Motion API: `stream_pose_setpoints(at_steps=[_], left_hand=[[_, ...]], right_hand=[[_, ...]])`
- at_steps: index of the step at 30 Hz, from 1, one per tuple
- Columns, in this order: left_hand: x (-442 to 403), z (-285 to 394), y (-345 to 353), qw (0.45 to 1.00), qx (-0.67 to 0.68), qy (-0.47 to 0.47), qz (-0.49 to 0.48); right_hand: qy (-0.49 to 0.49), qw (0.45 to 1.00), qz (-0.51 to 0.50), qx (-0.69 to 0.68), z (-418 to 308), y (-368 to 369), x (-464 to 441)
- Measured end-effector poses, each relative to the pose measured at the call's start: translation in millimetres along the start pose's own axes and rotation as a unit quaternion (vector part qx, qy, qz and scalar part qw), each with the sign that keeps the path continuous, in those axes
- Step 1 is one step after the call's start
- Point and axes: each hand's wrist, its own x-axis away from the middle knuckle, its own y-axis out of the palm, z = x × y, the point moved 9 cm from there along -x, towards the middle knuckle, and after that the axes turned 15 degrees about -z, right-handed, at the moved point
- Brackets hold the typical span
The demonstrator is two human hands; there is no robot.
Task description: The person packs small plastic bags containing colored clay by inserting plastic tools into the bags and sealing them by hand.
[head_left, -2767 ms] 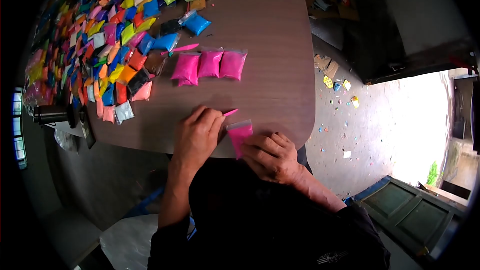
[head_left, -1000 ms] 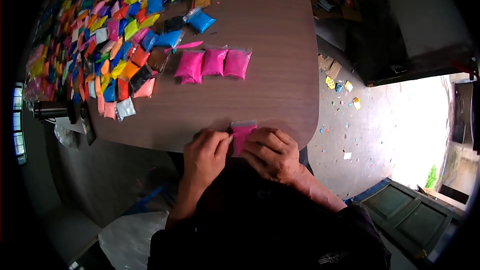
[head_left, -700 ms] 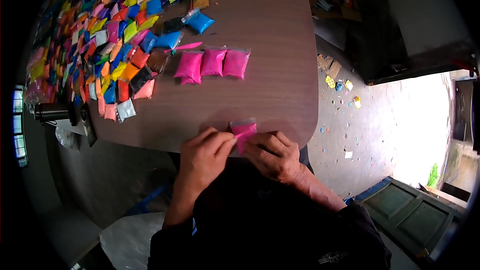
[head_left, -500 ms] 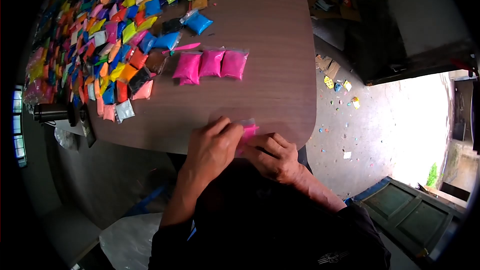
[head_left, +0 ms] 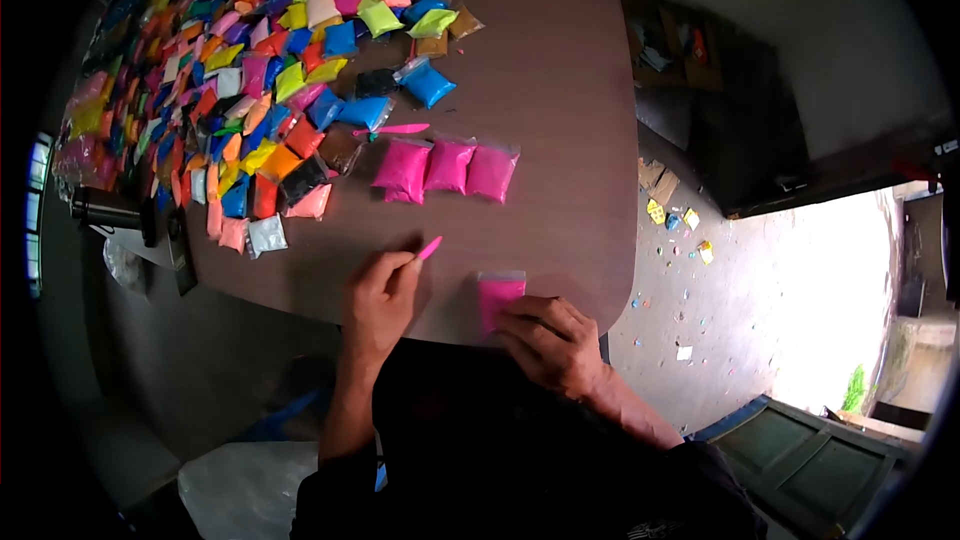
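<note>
My left hand (head_left: pixel 380 302) is closed around a small pink plastic clay knife (head_left: pixel 430 247), whose tip points up and right above the table. My right hand (head_left: pixel 553 342) grips a clear zip bag of pink clay (head_left: pixel 502 292) near the table's front edge; fingers cover its lower right part. Beyond the hands, three filled pink clay bags lie side by side: a left one (head_left: pixel 402 171), a middle one (head_left: pixel 450 166) and a right one (head_left: pixel 493 173). A second pink plastic tool (head_left: pixel 400 129) lies just behind them.
Many bags of coloured clay (head_left: pixel 270 70) are heaped over the table's left side. A dark cylindrical flask (head_left: pixel 112 210) stands at the left edge. Beyond the table (head_left: pixel 570 140), scraps (head_left: pixel 672 223) litter the floor at right, near a green panelled door (head_left: pixel 800 465).
My left hand has moved left, away from the bag, with the pink clay knife in it. My right hand still holds the bag. The whole view has shifted slightly.
</note>
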Motion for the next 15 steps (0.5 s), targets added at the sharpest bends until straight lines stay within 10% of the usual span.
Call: stream_pose_setpoints(at_steps=[15], left_hand=[[14.2, -18.4, -22.8, 0.991, 0.024, 0.023, 0.128]], right_hand=[[-0.038, 0.988, 0.070, 0.134, 26.6, -1.9, -138.1]])
